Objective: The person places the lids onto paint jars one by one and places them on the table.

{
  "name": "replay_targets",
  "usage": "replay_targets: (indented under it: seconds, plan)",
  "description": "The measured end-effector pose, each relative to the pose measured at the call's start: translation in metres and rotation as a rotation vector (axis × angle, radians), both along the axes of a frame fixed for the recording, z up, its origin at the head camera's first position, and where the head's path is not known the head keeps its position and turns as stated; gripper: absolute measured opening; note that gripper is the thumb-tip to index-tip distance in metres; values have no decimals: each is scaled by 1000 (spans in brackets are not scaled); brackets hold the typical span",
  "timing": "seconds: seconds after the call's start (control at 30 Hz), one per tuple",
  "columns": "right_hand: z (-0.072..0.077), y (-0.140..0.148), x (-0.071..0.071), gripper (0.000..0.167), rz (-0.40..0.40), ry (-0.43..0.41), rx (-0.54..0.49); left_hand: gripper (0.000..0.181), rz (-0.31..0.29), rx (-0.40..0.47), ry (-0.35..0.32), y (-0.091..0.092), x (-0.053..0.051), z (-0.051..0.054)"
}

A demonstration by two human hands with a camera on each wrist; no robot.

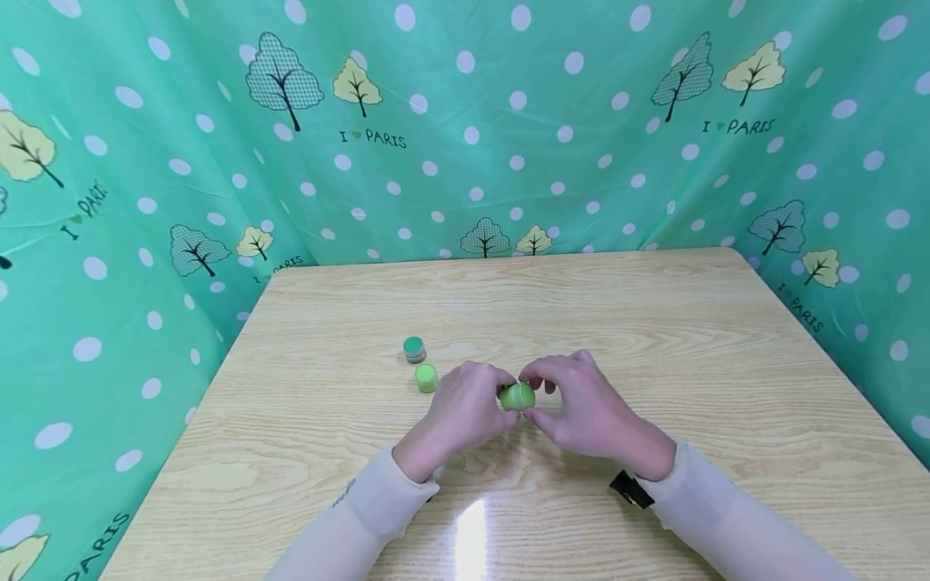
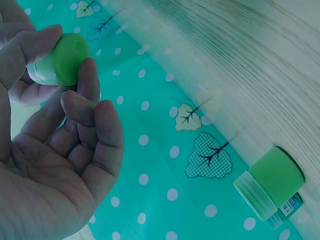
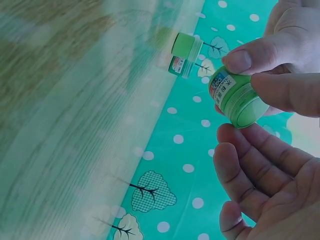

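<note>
Both hands meet over the table around a small light-green paint jar [image 1: 517,396] tipped on its side. My left hand [image 1: 471,407] pinches its green end between thumb and index finger; the other fingers curl loosely in the left wrist view. From the right, my right hand [image 1: 587,410] has thumb and index finger at the jar's clear lid [image 3: 251,112]. A printed label [image 3: 223,86] shows on the jar's side. Left of the hands stand a second light-green jar [image 1: 426,378] and, just behind it, a darker green jar [image 1: 414,349].
The light wood table [image 1: 617,315] carries a bright glare near its front edge. A green dotted curtain [image 1: 436,105] with printed trees hangs behind it and along both sides. A black strap [image 1: 631,489] shows at the right sleeve's cuff.
</note>
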State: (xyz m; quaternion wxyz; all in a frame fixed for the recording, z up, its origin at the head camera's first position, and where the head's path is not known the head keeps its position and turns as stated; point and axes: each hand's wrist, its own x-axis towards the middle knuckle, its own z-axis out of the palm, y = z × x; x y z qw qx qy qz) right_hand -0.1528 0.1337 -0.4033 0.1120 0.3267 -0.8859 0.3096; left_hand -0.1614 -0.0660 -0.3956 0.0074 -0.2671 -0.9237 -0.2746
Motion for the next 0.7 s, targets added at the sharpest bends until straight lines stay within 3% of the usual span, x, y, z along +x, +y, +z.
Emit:
replay_targets:
  seconds: [0.7]
  plan:
    - [-2,0,-1,21,-54,10,1,20,33,2,14,2,0,0]
